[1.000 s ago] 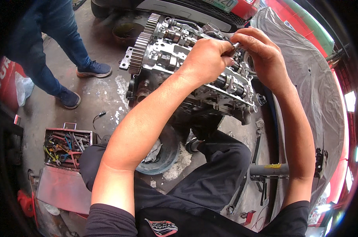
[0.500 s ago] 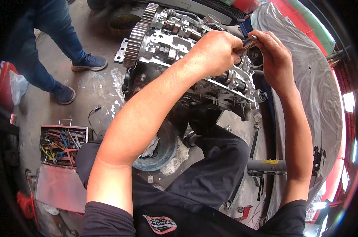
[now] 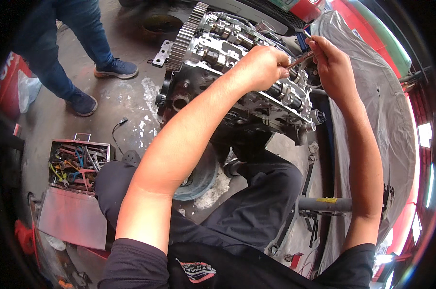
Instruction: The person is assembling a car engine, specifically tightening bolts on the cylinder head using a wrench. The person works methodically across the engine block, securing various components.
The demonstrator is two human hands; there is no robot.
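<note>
An engine cylinder head (image 3: 222, 41) with exposed camshafts and a large toothed gear wheel (image 3: 188, 38) stands in front of me. Over its right half, my left hand (image 3: 266, 67) is closed around one end of a slim, brownish metal rod-like piece (image 3: 300, 60). The fingers of my right hand (image 3: 331, 60) pinch the other end, so the piece slants between both hands. Its exact kind is too small to make out. Beneath my hands, some camshaft lobes and caps are partly covered by my left hand and forearm.
A toolbox (image 3: 54, 159) full of pliers and wrenches lies open at left. Below the engine sits a round basin (image 3: 206, 180). Another person's legs (image 3: 85, 43) stand at upper left. Right of me hangs a grey cover (image 3: 372, 111), near a grey horizontal tube (image 3: 324, 204).
My hands have drawn slightly apart, and more of the slim metal piece shows between them. The whole view has shifted a little, with the engine appearing further right.
</note>
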